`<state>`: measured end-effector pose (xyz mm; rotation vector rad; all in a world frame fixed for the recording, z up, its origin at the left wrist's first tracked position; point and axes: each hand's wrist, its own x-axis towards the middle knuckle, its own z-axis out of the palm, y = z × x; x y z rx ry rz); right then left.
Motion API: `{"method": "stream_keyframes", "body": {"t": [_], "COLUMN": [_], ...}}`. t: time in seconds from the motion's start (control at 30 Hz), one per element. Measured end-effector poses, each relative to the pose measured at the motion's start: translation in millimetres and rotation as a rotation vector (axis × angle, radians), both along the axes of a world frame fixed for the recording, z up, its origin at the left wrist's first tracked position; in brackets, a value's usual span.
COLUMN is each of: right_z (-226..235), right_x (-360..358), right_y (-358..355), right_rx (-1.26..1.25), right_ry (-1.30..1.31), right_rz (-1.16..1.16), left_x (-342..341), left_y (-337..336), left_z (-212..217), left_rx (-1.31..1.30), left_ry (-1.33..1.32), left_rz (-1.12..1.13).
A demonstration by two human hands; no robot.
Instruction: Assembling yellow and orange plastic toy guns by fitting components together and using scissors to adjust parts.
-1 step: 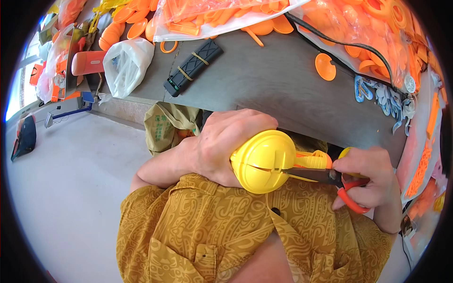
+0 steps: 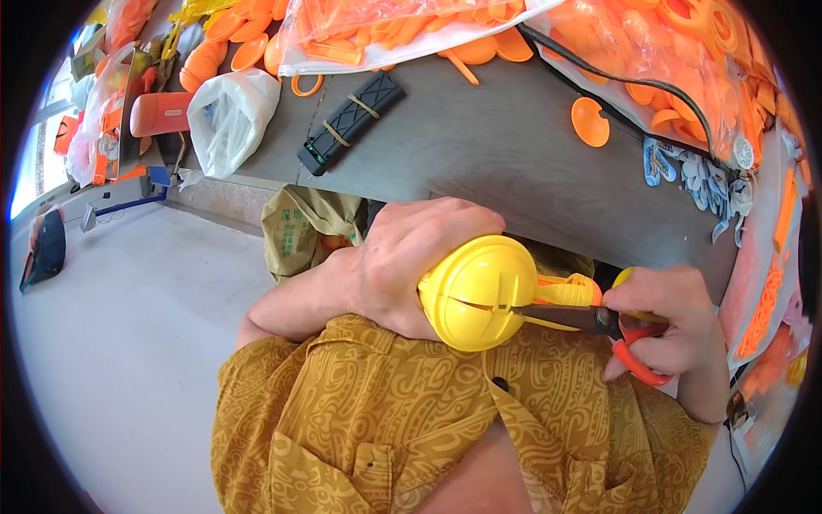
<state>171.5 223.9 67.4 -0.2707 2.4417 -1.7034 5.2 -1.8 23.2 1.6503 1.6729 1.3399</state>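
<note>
My left hand (image 2: 411, 261) is wrapped round the far left side of a yellow ball-shaped plastic toy (image 2: 475, 287), close to my chest. The toy has a raised rim and a dark slit across its dome; ribbed yellow handle-like parts with some orange reach out to the right. In my right hand (image 2: 672, 317) is a pair of scissors (image 2: 642, 360) with red and yellow handles. Its dark blades point left, and the tip meets the dome near the slit. My left fingertips are hidden behind the toy.
Beyond my hands is a grey table (image 2: 479, 137) with a dark banded bundle (image 2: 355, 120), a white plastic bag (image 2: 231, 124) and an orange round piece (image 2: 591, 122). Clear bags of orange parts (image 2: 411, 30) line the far side. Blue pieces (image 2: 698, 180) lie at the right edge.
</note>
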Motion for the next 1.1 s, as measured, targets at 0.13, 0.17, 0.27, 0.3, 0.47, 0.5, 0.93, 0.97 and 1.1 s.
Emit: {"method": "stream_keyframes", "body": {"t": [0.13,0.17,0.27,0.3,0.47,0.5,0.93,0.97,1.1], "right_z": [-9,-11,-15,-15,-18,-19,-29,-30,-30], "right_x": [2,2,0,-1,-2,-2,5,5,5], "right_y": [1,0,1,2,-1,-1,-1,-2,-3], "right_rx": [-0.187,-0.185,-0.173,-0.156,-0.07,-0.065,-0.455,-0.452,-0.689], "right_ry": [-0.037,-0.036,0.018,0.035,0.126,0.134,-0.22,-0.219,-0.436], "right_rz": [-0.006,-0.007,-0.003,-0.001,-0.007,-0.009,-0.059,-0.063,-0.107], "left_x": [3,3,2,2,1,0,6,6,9], "left_y": [6,6,6,6,6,6,3,3,1], "left_z": [-1,-2,-3,-4,-6,-6,-6,-6,-4], "left_rx": [0.148,0.154,0.128,0.129,0.165,0.165,0.101,0.09,0.058], "left_ry": [-0.029,-0.049,-0.06,-0.058,-0.055,-0.056,-0.099,-0.106,-0.12], "left_rz": [0.071,0.069,0.064,0.067,0.078,0.078,0.091,0.078,0.108]}}
